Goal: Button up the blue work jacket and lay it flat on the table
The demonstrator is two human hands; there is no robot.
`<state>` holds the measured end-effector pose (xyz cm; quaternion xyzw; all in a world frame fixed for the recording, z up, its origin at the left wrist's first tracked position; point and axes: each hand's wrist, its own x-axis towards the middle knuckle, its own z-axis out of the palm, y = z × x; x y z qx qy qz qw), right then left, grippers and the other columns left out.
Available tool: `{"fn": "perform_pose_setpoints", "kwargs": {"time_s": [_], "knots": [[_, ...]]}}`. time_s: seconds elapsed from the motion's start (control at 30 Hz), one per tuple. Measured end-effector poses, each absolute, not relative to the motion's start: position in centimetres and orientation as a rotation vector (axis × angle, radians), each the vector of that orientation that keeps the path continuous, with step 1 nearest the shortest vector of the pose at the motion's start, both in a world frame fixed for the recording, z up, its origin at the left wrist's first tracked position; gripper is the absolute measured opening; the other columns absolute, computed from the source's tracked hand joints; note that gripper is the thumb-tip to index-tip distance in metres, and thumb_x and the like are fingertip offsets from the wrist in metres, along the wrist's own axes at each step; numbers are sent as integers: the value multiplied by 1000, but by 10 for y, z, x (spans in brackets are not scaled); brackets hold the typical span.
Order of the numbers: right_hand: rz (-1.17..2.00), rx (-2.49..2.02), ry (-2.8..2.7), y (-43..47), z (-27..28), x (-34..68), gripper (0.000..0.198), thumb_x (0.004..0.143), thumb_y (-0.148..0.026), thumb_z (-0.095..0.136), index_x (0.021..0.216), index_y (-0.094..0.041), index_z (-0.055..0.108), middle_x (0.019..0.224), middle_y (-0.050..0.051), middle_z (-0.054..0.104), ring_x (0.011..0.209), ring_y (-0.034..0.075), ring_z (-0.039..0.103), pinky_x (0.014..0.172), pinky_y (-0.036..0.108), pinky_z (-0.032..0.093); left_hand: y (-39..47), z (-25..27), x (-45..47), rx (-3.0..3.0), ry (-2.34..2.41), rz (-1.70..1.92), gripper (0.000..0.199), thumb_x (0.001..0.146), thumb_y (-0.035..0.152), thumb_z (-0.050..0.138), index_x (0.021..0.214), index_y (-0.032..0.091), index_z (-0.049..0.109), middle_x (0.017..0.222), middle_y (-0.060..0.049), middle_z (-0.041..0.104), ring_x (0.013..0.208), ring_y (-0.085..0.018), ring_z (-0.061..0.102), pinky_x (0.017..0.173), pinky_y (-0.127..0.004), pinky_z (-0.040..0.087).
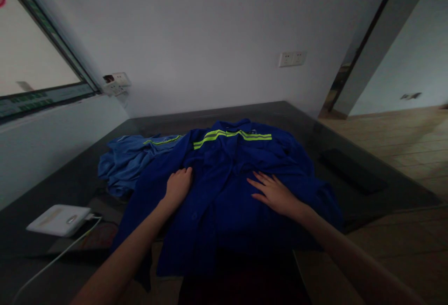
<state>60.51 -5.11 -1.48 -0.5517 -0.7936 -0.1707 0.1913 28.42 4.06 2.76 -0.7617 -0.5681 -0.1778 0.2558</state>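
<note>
A dark blue work jacket point(231, 193) lies spread front up on the dark table, its collar at the far end and yellow-green reflective bands across the chest. The near hem hangs over the table's front edge. My left hand point(179, 186) is closed, its fingers curled on the cloth at the jacket's left side, next to the sleeve. On the right front panel my right hand point(271, 193) rests open, fingers spread over the fabric. A lighter blue garment point(129, 160) with a thin yellow-green stripe lies crumpled to the left, partly behind the jacket's sleeve.
At the left of the dark table point(280, 111) sits a white box-shaped device point(61, 220) with a white cable point(58, 256) running off the front. A flat black object point(352, 170) lies on the right. Wall sockets point(292, 59) are behind, and a window point(38, 39) is at the left.
</note>
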Motion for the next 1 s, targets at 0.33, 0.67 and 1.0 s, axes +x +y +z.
{"fn": "perform_pose_setpoints", "kwargs": {"time_s": [0.33,0.67,1.0], "knots": [[-420,-1625,-2235,28,32,602,50,92,-46,44,139,-30,43,149,11,34,132,33,37,102,53,33,124,70,300,-2011,-1594,-726,25,92,21,34,107,9,51,104,-18,62,92,-25,58,78,-34,39],[-557,-1515,-2115,12,34,599,26,91,-31,49,108,-22,67,115,11,65,105,27,59,86,37,45,95,68,296,-2137,-1474,-905,24,93,33,38,106,14,46,97,-9,63,84,-17,58,72,-25,39],[-523,-1273,-1771,-67,59,625,29,93,-36,42,89,-20,65,87,6,70,81,22,63,73,31,43,-19,22,260,-2541,-1596,-546,37,80,49,54,105,22,51,97,-7,65,86,-23,63,66,-28,42]]}}
